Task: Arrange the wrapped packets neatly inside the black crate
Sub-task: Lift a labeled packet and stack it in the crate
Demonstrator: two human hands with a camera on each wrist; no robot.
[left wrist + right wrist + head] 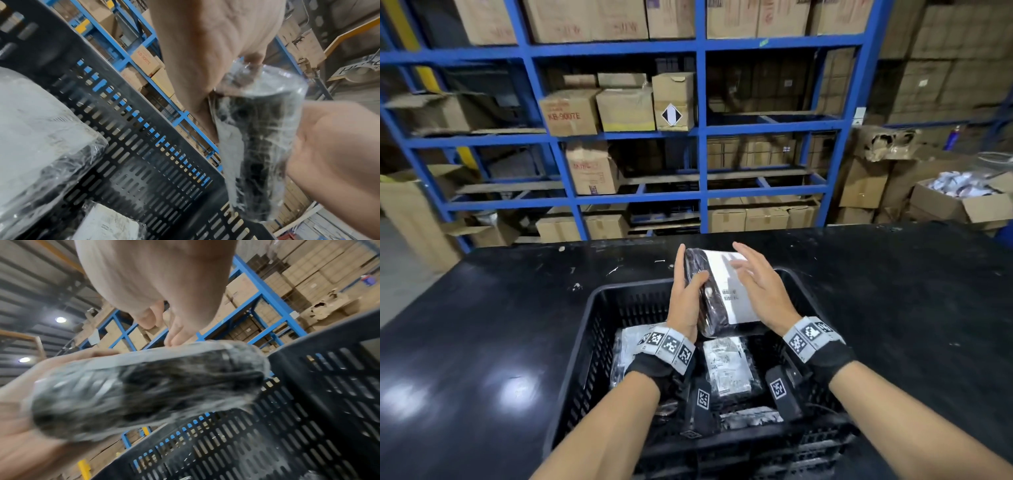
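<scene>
A black slotted crate (599,308) stands on the dark table. Above its far half my left hand (688,291) grips a plastic-wrapped dark packet with a white label (722,291), thumb across its near face and fingers behind. In the left wrist view the same packet (252,138) stands on edge between thumb and fingers. My right hand (760,284) hovers over the label with straight, spread fingers and holds nothing; the right wrist view shows the packet (144,391) blurred below those fingers. Several wrapped packets (729,366) lie flat in the crate's bottom, partly hidden by my wrists.
The black table (482,325) stretches left and right of the crate. Behind it stands a blue shelving rack (700,137) filled with cardboard boxes. More cartons, one open with white packets (959,192), are stacked at the far right.
</scene>
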